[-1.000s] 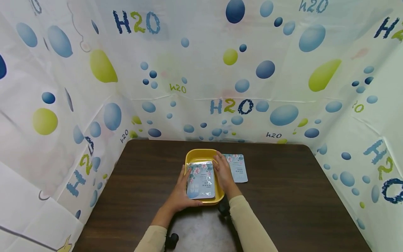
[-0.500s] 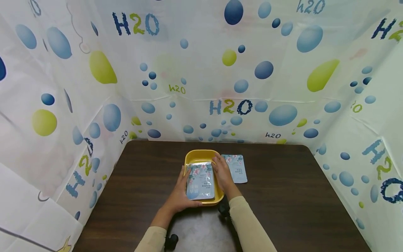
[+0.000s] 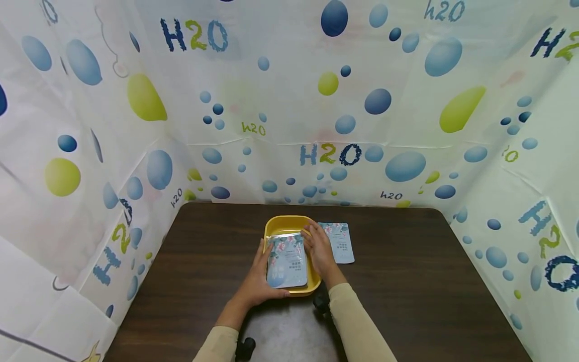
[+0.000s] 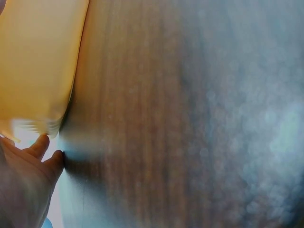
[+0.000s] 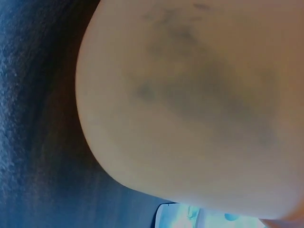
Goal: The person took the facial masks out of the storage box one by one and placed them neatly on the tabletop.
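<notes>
A: Left side first?
B: Left hand [image 3: 257, 282]: one, fingers and thumb gripping the tray [image 3: 285, 224] round its left and near sides.
A: Contents?
B: Pouch [image 3: 287, 261]: one, floral, lying printed side up in the tray.
A: Right side?
B: Right hand [image 3: 322, 255]: one, fingers bent over the tray's right rim; whether they pinched rim or pouch could not be told. Second pouch [image 3: 339, 244]: one, on the table [image 3: 384, 281].
A: Changes?
B: Slight. Right fingertips had edged inward; the work appeared at a steadying stage, one pouch outside.
</notes>
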`<state>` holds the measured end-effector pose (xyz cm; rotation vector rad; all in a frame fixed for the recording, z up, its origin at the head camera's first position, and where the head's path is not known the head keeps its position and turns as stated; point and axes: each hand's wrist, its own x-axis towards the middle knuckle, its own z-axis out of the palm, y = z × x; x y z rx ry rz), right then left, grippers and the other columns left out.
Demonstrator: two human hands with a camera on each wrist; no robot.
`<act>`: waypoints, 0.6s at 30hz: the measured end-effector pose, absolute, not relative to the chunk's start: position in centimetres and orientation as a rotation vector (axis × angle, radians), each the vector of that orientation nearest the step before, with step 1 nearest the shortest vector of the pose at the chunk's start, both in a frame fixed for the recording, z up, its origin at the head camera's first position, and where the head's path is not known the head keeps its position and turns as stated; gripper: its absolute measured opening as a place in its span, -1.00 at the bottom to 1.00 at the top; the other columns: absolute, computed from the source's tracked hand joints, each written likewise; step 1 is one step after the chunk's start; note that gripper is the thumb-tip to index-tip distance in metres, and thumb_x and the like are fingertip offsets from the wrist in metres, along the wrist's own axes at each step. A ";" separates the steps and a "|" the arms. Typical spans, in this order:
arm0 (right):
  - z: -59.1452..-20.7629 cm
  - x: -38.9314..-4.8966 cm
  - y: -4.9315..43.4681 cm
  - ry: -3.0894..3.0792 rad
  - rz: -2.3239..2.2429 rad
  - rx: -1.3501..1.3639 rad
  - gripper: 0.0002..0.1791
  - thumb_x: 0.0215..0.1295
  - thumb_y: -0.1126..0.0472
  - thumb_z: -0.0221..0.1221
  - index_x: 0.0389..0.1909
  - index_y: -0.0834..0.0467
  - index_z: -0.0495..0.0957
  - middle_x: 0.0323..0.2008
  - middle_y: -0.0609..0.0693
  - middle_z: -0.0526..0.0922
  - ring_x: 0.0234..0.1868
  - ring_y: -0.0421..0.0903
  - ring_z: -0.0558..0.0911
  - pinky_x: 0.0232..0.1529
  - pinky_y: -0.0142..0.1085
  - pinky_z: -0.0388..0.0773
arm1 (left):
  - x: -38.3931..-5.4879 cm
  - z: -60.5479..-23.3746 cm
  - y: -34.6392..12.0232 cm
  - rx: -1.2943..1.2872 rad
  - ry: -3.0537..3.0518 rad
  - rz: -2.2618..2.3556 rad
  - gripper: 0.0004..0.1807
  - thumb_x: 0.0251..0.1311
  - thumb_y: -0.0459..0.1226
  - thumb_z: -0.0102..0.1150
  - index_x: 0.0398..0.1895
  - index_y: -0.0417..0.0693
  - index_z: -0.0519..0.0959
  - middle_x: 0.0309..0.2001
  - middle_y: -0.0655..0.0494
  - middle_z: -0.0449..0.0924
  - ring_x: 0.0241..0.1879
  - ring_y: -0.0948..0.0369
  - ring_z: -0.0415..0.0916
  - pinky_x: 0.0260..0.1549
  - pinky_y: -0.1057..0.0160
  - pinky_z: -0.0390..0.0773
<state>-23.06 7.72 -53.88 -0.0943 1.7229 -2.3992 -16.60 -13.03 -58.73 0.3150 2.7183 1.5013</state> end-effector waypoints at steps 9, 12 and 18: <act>-54.1 -23.0 7.9 1.631 -2.417 -0.101 -0.39 0.53 -0.04 -0.07 0.48 0.09 0.10 0.47 0.12 0.14 0.51 0.13 0.16 0.45 0.14 0.07 | -16.5 -58.8 -13.0 0.311 2.717 1.509 0.51 -0.53 0.23 0.62 0.58 0.27 -0.12 0.60 0.25 -0.47 0.53 -0.10 -0.08 0.31 -0.29 0.19; -54.1 -23.0 7.9 1.640 -2.380 -0.118 -0.39 0.52 0.01 -0.04 0.47 0.12 0.11 0.47 0.15 0.15 0.49 0.13 0.20 0.46 0.10 0.09 | -16.5 -58.9 -13.0 0.313 2.711 1.521 0.52 -0.53 0.22 0.63 0.58 0.28 -0.13 0.59 0.28 -0.47 0.54 -0.08 -0.10 0.32 -0.29 0.19; -54.2 -23.1 7.8 1.736 -2.300 -0.186 -0.42 0.52 0.13 -0.02 0.44 0.28 0.14 0.40 0.29 0.28 0.43 0.11 0.31 0.45 0.03 0.14 | -16.5 -58.9 -13.0 0.324 2.693 1.556 0.53 -0.55 0.18 0.66 0.58 0.28 -0.12 0.59 0.27 -0.47 0.54 -0.06 -0.14 0.34 -0.27 0.16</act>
